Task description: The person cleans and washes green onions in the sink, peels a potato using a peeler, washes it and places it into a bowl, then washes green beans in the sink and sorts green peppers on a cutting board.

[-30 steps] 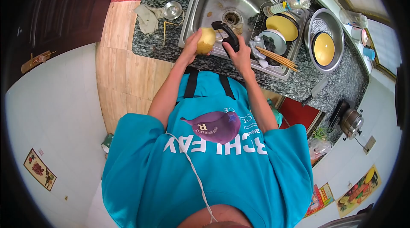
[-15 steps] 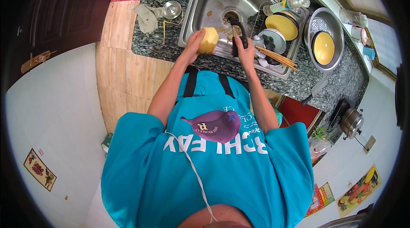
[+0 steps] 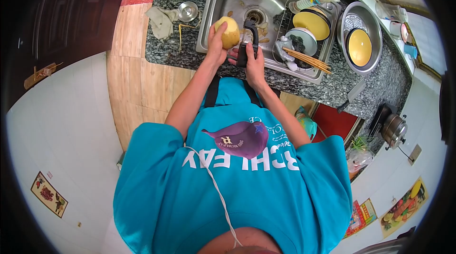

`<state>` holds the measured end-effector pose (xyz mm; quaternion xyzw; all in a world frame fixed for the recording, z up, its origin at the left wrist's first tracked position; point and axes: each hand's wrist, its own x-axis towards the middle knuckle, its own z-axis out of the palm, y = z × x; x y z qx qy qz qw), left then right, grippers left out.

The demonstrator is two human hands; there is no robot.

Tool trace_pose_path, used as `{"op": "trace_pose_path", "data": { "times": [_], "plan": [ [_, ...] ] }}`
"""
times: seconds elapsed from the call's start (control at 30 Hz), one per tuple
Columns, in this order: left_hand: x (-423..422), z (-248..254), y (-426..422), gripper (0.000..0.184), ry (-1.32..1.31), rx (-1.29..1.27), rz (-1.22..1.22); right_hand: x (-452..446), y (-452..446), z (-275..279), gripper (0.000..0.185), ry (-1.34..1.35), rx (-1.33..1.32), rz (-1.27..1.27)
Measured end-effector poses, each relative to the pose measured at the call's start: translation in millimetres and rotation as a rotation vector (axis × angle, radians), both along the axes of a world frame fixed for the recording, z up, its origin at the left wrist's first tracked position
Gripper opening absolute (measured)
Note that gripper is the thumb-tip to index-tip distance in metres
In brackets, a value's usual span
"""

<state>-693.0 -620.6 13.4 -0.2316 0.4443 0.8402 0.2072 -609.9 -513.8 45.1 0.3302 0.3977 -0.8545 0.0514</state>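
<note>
My left hand (image 3: 216, 45) is closed round a potato (image 3: 230, 33), partly peeled, with bare yellow flesh on top and brown skin on its lower right. Just to the right, my right hand (image 3: 252, 61) grips a black peeler (image 3: 242, 56) whose curved head points up toward the sink. The peeler is close beside the potato; whether they touch I cannot tell. Both hands are over the front edge of the steel sink (image 3: 204, 30). Peelings (image 3: 263, 34) lie in the basin around the drain (image 3: 255, 15).
Right of the basin, a wire rack holds a yellow bowl (image 3: 311, 25), a white bowl (image 3: 308, 40) and chopsticks (image 3: 306, 59). A steel basin (image 3: 378, 40) stands farther right, with a knife (image 3: 352, 95) in front. A cloth (image 3: 161, 22) and metal cup (image 3: 188, 11) lie left.
My right hand has moved left with the peeler, closer to the potato. The potato has turned and shifted slightly upward in my left hand, showing more skin on its right side.
</note>
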Motion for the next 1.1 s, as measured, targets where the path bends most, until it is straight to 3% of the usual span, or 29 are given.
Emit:
{"op": "trace_pose_path", "data": {
  "times": [0.27,0.47,0.57,0.6,0.67,0.8,0.87,0.93,1.03,1.1],
  "plan": [
    [7,-14,-15,0.05,0.068,-0.187,0.004,-8,6,-5,0.037,-0.054,-0.006,-0.172],
    [4,-8,-40,0.051,0.08,-0.147,-0.402,-11,24,-16,0.039,-0.051,0.07,-0.165],
    [8,-17,-44,0.052,0.089,-0.227,-0.577,-17,31,-21,0.031,0.013,0.295,-0.13],
    [10,-9,-42,0.055,0.059,-0.199,-0.589,-17,33,-21,0.031,0.013,0.296,-0.13],
    [7,5,-38,0.058,0.03,-0.168,-0.604,-17,40,-19,0.034,0.055,0.721,0.1],
    [3,14,-32,0.057,0.062,-0.052,-0.746,-16,37,-13,0.036,0.095,0.901,0.169],
    [5,17,-32,0.056,0.065,-0.037,-0.77,-17,37,-6,0.035,0.094,0.925,0.189],
    [8,17,-31,0.052,-0.115,0.128,-0.634,-16,42,-10,0.035,0.129,0.884,0.213],
    [9,18,-32,0.052,-0.143,0.121,-0.615,-16,45,-17,0.036,0.171,0.826,0.187],
    [9,8,-31,0.051,-0.142,0.167,-0.693,-16,46,-21,0.037,0.197,0.836,0.193]
  ]
}}
